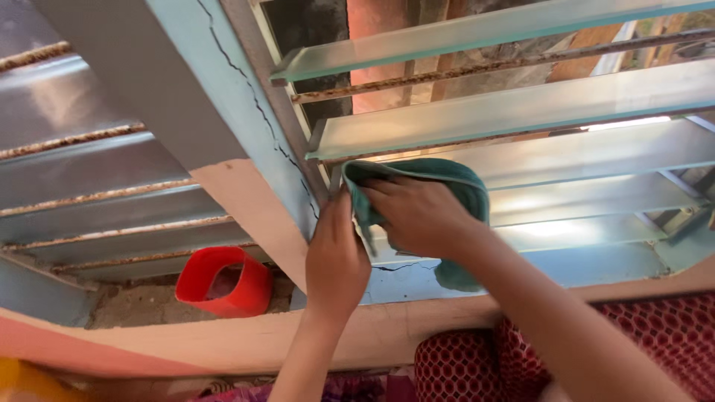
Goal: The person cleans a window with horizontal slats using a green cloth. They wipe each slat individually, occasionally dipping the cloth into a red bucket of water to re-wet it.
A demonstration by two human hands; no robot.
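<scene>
My right hand (421, 216) presses a teal cloth (454, 182) against a frosted glass louvre slat (566, 160) at the left end of the window. Part of the cloth hangs down below my wrist. My left hand (337, 257) is beside it, fingers up against the grey metal window frame (298, 141) and touching the cloth's left edge. Several more glass slats (521, 104) are stacked above and below, tilted open, with rusty bars between them.
A red plastic bucket (223, 283) sits on the ledge at the lower left. A cracked light blue wall column (223, 82) divides two louvre windows. A pale sill (395, 327) runs along the bottom; red patterned fabric (640, 335) lies at the lower right.
</scene>
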